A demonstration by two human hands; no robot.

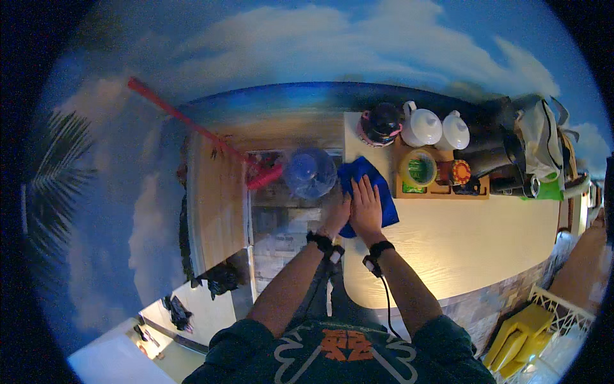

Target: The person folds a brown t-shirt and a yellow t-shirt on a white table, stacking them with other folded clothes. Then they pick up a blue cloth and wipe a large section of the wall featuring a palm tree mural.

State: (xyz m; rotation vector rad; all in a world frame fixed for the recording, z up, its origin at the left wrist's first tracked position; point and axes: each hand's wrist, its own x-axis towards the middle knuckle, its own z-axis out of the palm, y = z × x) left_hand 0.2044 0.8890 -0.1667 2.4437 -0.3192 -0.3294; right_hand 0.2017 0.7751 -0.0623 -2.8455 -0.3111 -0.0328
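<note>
A folded blue cloth (pixel 389 211) lies at the left edge of the pale wooden table (pixel 451 245), part of it over the edge. My right hand (pixel 367 206) rests flat on the cloth, fingers extended and close together. At the cloth's left edge is my left hand (pixel 337 213), blurred and partly hidden; whether its fingers grip the cloth does not show. Both wrists wear black bands with small devices, and a cable runs from the right one. A large clear plastic water bottle (pixel 310 173) stands just left of the cloth.
A cardboard tray (pixel 441 194) with jars and packets sits at the table's back, near two white lidded pots (pixel 422 127) and a black-and-pink container (pixel 381 125). Bags (pixel 539 139) crowd the back right. A red pole (pixel 192 125) leans at left. A yellow chair (pixel 520 338) stands lower right.
</note>
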